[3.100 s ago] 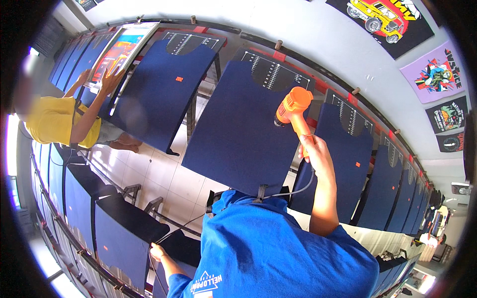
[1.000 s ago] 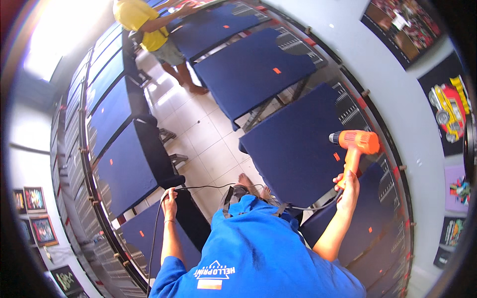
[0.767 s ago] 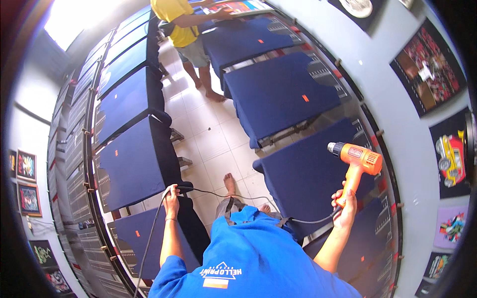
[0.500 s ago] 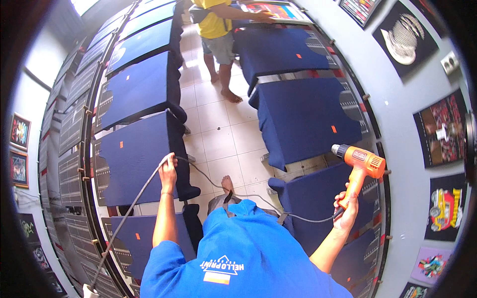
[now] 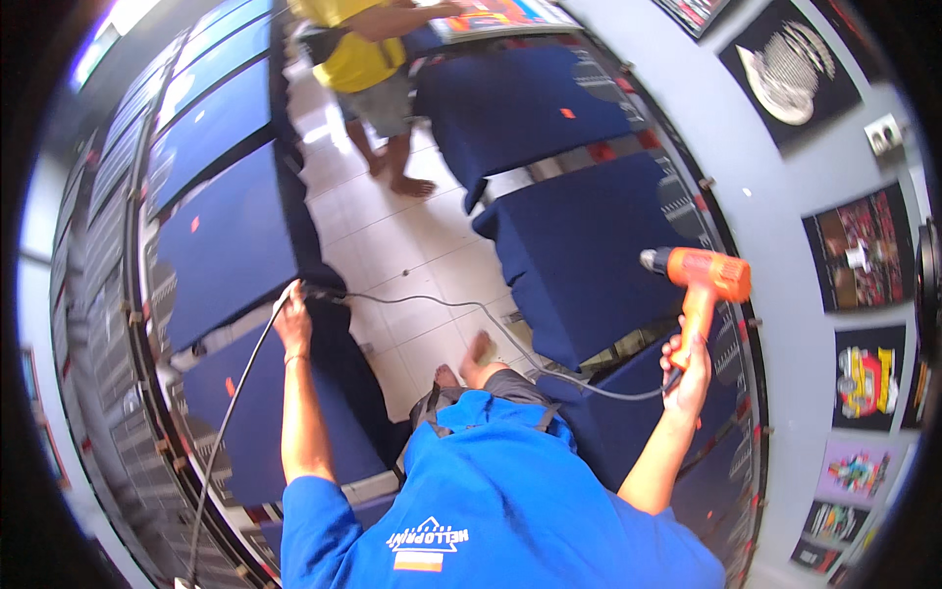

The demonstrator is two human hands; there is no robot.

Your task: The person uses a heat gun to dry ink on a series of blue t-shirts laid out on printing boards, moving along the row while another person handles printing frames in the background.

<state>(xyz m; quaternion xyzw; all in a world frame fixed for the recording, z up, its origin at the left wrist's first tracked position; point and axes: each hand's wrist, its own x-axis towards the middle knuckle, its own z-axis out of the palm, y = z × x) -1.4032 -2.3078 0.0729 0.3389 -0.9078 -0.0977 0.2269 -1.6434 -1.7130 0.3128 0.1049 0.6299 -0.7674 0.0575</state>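
An orange heat gun [image 5: 713,278] is upright in my right hand [image 5: 691,373], its fingers wrapped round the handle. The metal nozzle points left, over the navy cloth panels on the right. From the handle's base a grey cord [image 5: 613,395] loops across the aisle to my left hand [image 5: 293,324]. My left hand is raised beside the left row of panels, closed on the cord. Below that hand a length of cord [image 5: 231,402] runs down toward the lower left edge.
Navy cloth-covered panels [image 5: 599,250] line the right side, and more such panels [image 5: 231,236] the left. Between them runs a tiled aisle [image 5: 392,265]. Ahead, a person in a yellow shirt [image 5: 368,64] reaches over a colourful print [image 5: 505,15]. Framed prints [image 5: 788,74] hang on the right wall.
The view has shifted and turned. My left hand has moved left and up a little with the cord, which now stretches higher across the aisle. My feet have stepped; the heat gun stays in my right hand.
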